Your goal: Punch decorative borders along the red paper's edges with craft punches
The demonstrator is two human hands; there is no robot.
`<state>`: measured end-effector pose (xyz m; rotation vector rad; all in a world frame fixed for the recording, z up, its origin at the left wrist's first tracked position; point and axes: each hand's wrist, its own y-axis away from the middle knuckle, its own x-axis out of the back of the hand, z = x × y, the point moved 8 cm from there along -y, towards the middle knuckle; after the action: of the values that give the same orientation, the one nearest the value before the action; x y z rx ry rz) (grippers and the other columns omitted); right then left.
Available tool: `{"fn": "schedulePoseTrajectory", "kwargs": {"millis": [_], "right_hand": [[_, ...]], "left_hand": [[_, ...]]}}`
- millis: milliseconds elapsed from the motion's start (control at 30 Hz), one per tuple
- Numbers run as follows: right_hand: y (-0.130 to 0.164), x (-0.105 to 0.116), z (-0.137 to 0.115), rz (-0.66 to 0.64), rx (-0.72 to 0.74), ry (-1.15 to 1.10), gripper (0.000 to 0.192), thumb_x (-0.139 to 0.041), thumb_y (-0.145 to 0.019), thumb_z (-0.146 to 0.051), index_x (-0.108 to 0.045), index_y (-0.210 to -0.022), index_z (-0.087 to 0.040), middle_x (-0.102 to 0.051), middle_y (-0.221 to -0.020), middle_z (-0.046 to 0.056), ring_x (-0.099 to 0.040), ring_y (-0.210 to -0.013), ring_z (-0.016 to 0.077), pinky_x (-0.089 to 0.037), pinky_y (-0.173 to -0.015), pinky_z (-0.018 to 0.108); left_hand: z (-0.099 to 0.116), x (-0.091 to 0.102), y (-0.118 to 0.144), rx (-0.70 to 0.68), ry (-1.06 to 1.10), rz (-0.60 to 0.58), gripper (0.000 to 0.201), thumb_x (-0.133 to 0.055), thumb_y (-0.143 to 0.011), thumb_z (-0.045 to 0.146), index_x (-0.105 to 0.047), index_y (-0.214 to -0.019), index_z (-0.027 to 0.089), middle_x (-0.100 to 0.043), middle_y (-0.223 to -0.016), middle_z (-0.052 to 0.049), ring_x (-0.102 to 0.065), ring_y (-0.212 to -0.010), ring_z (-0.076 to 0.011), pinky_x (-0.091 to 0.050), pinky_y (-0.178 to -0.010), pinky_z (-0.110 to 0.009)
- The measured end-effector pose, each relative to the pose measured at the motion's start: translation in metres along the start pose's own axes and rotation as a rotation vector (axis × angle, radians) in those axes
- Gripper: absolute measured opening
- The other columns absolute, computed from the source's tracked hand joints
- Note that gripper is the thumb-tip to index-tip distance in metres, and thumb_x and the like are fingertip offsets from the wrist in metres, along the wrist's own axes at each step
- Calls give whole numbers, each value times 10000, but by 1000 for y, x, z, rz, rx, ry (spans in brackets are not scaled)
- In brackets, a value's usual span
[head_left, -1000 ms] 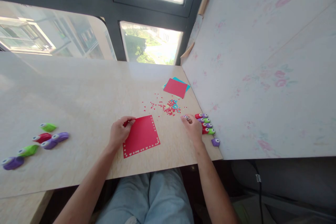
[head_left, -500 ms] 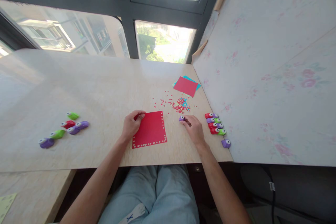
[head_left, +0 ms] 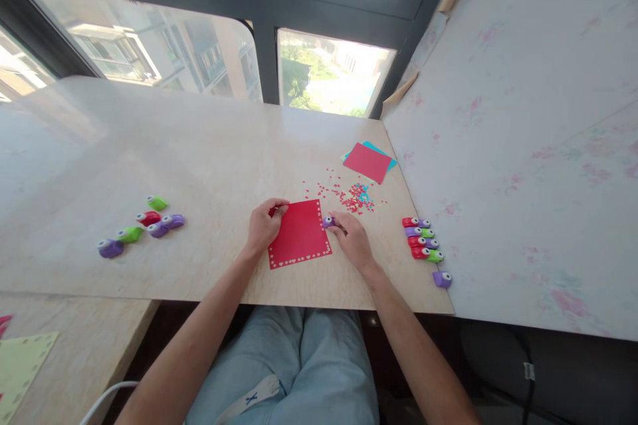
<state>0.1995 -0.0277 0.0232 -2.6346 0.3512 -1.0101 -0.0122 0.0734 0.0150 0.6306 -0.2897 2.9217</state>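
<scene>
The left hand (head_left: pixel 262 227) pinches the red card's (head_left: pixel 300 234) far-left corner; the right hand (head_left: pixel 351 239) grips 1 purple punch (head_left: pixel 327 221) at its right edge.

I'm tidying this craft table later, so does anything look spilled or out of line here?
Yes. Tiny red and blue paper bits lie scattered on the table beyond the red sheet, near the stacked red and blue sheets. One purple punch sits apart from the neat row of punches.

Head view: above, forward-down, near table (head_left: pixel 149 146), facing window (head_left: pixel 329 70).
</scene>
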Motion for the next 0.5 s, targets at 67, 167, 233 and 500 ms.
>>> {"fn": "schedulePoseTrajectory", "kwargs": {"millis": [67, 167, 233, 500], "right_hand": [[-3, -1, 2, 4, -17, -3, 340, -572, -856, -155, -670, -1168, -244, -696, -1099, 87, -628, -1041, 241, -495, -947, 415], [-4, -1, 6, 1, -45, -6, 298, -560, -854, -167, -688, -1107, -259, -697, -1089, 75, -625, -1038, 242, -489, -946, 418], [-5, -1, 9, -10, -60, -20, 265, -558, -854, -182, -693, -1072, -250, -698, -1076, 76, -628, -1021, 243, -496, -924, 411], [-5, -3, 11, -46, -74, -38, 240, -559, -855, -228, -687, -1058, -238, -692, -1070, 81, -631, -985, 245, -508, -854, 389]], "left_hand": [[0, 1, 0, 4, 14, -2, 230, -547, -834, 329, -704, -915, 181, -733, -882, -70, -647, -791, -197, -515, -742, -323], [0, 2, 1, 4, 40, 2, 225, -547, -839, 328, -702, -918, 185, -732, -886, -68, -648, -799, -198, -519, -746, -324], [-1, 2, 1, 3, 48, 5, 217, -550, -841, 320, -703, -919, 185, -732, -888, -68, -651, -804, -199, -521, -748, -324], [0, 0, 1, -24, -19, -7, 185, -556, -860, 272, -710, -918, 187, -740, -913, -71, -665, -826, -204, -516, -771, -332]]}}
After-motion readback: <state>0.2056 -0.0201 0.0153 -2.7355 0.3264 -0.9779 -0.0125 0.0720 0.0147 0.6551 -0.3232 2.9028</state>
